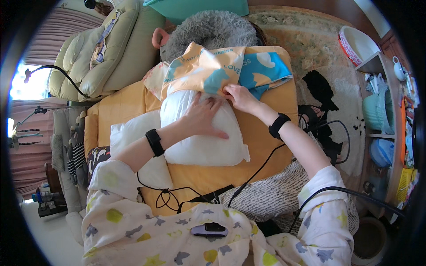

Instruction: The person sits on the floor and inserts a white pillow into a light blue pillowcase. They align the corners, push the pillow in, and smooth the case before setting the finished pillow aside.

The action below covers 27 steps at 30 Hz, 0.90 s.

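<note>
A white pillow lies on the yellow-orange sheet in front of me, its far end tucked under a printed pillowcase. The pillowcase is peach and blue with lettering, and its blue part spreads out to the right. My left hand rests on the pillow with fingers spread, their tips near the pillowcase's edge. At that edge, my right hand pinches the peach fabric between thumb and fingers. Another white pillow sits partly beneath the first, to the left.
Beyond the pillowcase is a fluffy grey pet bed. A cream sofa stands at the upper left. Shelves with baskets line the right side. Black cables cross the sheet near my lap.
</note>
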{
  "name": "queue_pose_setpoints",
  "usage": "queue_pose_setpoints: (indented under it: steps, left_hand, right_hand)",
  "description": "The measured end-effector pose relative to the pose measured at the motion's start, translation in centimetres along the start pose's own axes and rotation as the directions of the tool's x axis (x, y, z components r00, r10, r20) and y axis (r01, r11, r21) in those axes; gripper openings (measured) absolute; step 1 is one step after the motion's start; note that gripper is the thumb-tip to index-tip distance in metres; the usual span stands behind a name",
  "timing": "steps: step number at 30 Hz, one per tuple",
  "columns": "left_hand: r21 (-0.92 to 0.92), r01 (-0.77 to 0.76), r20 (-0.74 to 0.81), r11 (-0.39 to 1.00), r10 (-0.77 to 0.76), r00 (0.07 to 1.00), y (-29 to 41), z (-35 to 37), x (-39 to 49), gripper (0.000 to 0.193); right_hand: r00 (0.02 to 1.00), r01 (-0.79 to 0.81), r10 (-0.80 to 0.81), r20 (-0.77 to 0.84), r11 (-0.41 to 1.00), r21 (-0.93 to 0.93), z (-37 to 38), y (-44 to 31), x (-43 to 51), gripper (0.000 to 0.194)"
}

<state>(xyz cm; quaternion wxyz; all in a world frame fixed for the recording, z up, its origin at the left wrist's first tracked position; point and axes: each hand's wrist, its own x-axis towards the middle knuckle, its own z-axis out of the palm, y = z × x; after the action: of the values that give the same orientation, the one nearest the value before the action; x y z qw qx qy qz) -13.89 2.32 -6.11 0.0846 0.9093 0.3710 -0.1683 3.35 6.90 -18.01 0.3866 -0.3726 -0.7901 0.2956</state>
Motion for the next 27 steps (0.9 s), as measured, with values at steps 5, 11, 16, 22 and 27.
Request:
queue_pose_setpoints:
  steps: [5, 11, 16, 22, 27]
  left_hand:
    - [-0.068, 0.029, -0.11, 0.997, -0.036, 0.993, -1.2, 1.9, 0.6, 0.096]
    - [-0.231, 0.039, 0.166, 0.972, 0.0, 0.986, -1.9, 0.8, 3.9, 0.086]
    - [-0.23, 0.115, 0.32, 0.966, -0.037, 0.947, -0.9, -0.7, 5.2, 0.077]
    - [0.006, 0.025, -0.121, 1.0, -0.025, 0.992, 1.4, -0.6, -1.5, 0.059]
    - [-0.066, 0.078, -0.355, 0.995, -0.096, 0.93, 2.7, -1.2, -6.4, 0.053]
  right_hand:
    - [0.998, -0.043, 0.038, 0.049, 0.994, 0.105, 0.6, -0.6, -0.4, 0.008]
    - [0.985, -0.089, 0.084, 0.151, 0.996, 0.024, -0.1, -0.3, -1.4, 0.01]
    - [0.975, -0.159, 0.148, 0.166, 0.986, 0.052, -1.3, -0.5, -1.2, 0.013]
    - [0.931, -0.24, 0.192, 0.31, 0.963, 0.126, -1.9, -2.8, 0.9, 0.018]
    - [0.951, -0.138, 0.132, 0.278, 0.99, 0.001, -1.4, -5.4, 0.8, 0.02]
